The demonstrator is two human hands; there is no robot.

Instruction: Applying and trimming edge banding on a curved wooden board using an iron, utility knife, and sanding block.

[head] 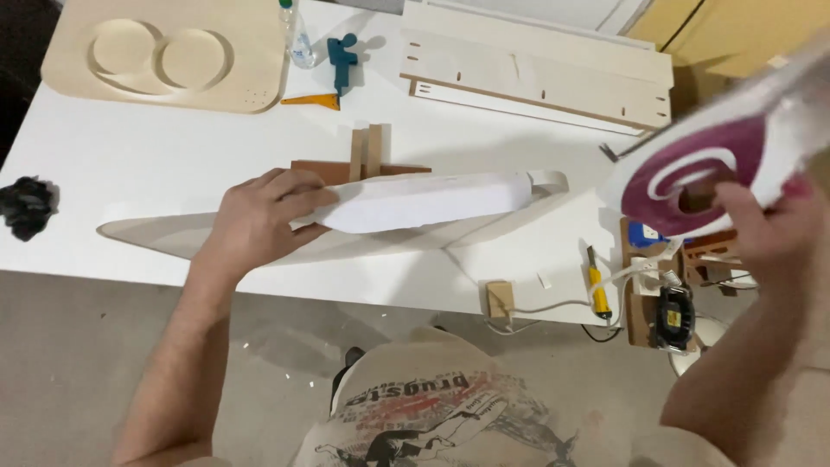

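The left hand [259, 220] presses flat on a long white foam wing [424, 203] lying across the white counter [138, 156]. The right hand [765, 229] lifts a blurred white disc with a purple swirl [700, 164]. A blue clamp [342, 59] lies farther back.

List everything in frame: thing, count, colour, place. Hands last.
table: 1, white, fills the upper frame
long tapered panel: 1, pale wood, along the table's near edge
white sheet: 1, white, on top of the panel
wood blocks: a few, brown, just behind the sheet
board with two round cutouts: 1, pale wood, far left
clamp: 1, teal with an orange part, far centre
bottle: 1, clear, beside the clamp
slotted boards: several, pale, far right
black lump: 1, left edge
yellow-handled tool: 1, near right edge
disc: 1, white with magenta swirl, blurred, in right hand
left hand: pressing the sheet's left end
right hand: holding the disc
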